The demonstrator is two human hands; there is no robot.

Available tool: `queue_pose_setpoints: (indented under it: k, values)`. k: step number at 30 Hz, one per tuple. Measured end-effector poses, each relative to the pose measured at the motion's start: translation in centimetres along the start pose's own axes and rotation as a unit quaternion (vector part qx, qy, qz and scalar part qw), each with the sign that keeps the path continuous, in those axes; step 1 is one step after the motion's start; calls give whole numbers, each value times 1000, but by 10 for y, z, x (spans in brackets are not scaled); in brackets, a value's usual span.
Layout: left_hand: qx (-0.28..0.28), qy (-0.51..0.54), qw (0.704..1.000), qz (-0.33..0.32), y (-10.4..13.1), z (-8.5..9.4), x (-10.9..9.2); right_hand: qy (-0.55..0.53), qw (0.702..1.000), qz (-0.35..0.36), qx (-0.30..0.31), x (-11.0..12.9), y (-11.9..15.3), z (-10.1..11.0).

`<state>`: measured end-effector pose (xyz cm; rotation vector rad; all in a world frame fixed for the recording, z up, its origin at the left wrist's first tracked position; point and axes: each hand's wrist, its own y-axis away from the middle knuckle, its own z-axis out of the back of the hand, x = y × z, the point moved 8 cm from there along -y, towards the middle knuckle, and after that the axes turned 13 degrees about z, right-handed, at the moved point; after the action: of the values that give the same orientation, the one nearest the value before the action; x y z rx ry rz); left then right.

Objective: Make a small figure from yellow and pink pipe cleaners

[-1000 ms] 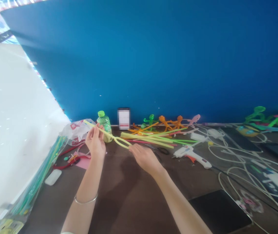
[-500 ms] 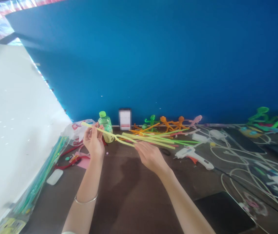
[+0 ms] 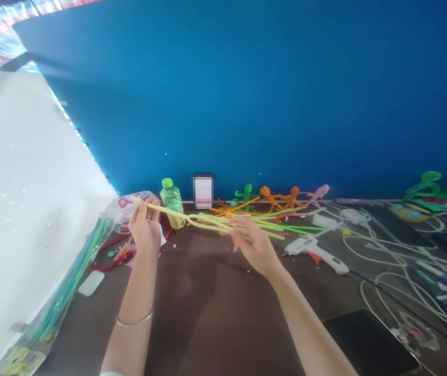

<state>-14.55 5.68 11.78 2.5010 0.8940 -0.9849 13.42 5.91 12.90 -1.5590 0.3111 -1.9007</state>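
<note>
My left hand (image 3: 145, 230) is closed in a pinch on a fuzzy yellow pipe cleaner (image 3: 174, 213), whose short tip sticks out past the fingers to the left. Right of that hand the yellow length parts into two strands that run to my right hand (image 3: 252, 243). The right hand's fingers are bent about these strands, partly hiding their far ends. Just behind it lies a loose pile of yellow, green and orange pipe cleaners (image 3: 278, 228). A green-capped bottle (image 3: 172, 203) stands close to the left hand.
A white glue gun (image 3: 317, 253) lies right of my right hand, with white cables (image 3: 368, 250) beyond. Small orange figures (image 3: 282, 197) stand along the blue wall. A dark tablet (image 3: 372, 339) is at the lower right. Bagged pipe cleaners (image 3: 66, 282) lie on the left.
My right hand has moved slightly right and up along the yellow strands, its fingers now bent differently. My left hand has shifted a little left, still pinching the yellow pipe cleaner.
</note>
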Motion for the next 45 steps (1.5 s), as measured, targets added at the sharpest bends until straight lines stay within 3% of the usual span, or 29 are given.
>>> queue_pose_setpoints:
  k: [4,10,14,24,31,39,42,45]
  values:
    - [-2,-1,1000,17,-2,3,3,-12,997,-65,-35,-7,-2,9]
    - [2,-5,1000,15,-6,6,6,-99,980,-169,-25,-22,1,6]
    - [1,6,1000,19,-6,6,11,-153,970,-182,-55,-27,4,3]
    - [-2,-19,1000,5,-12,12,17,-118,974,-182,-55,-38,6,2]
    - [54,-79,995,-20,-14,6,13,29,987,-155,-10,-34,1,17]
    - [80,-215,973,-38,-10,-1,12,88,980,-172,56,-48,5,29]
    - [92,-250,964,-12,-12,-1,17,162,967,-162,107,-51,9,35]
    - [144,-329,931,66,-13,-3,35,253,933,-183,177,-60,19,40]
